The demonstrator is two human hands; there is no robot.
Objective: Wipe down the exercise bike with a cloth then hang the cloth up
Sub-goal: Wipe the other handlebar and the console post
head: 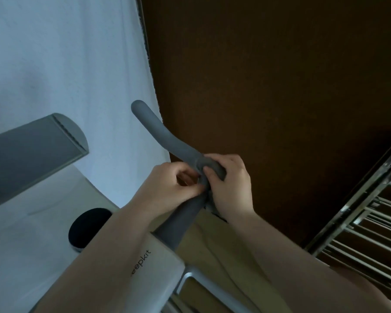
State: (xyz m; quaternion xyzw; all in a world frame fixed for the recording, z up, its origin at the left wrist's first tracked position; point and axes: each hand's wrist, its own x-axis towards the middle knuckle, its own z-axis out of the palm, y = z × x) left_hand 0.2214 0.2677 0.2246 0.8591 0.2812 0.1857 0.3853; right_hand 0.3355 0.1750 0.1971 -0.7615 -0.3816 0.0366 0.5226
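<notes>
The exercise bike's grey handlebar (155, 132) curves up from the white frame (158, 265) at the bottom centre. A grey cloth (203, 172) is bunched around the bar where both hands meet. My right hand (231, 184) grips the bar with the cloth wrapped under its fingers. My left hand (174, 184) pinches the cloth at the bar from the left side. Most of the cloth is hidden by my fingers.
The bike's grey console (34, 154) sticks out at the left above a black round knob (88, 229). A white sheet (66, 64) hangs behind. A metal drying rack (366, 222) stands at the right in front of a dark brown wall (269, 75).
</notes>
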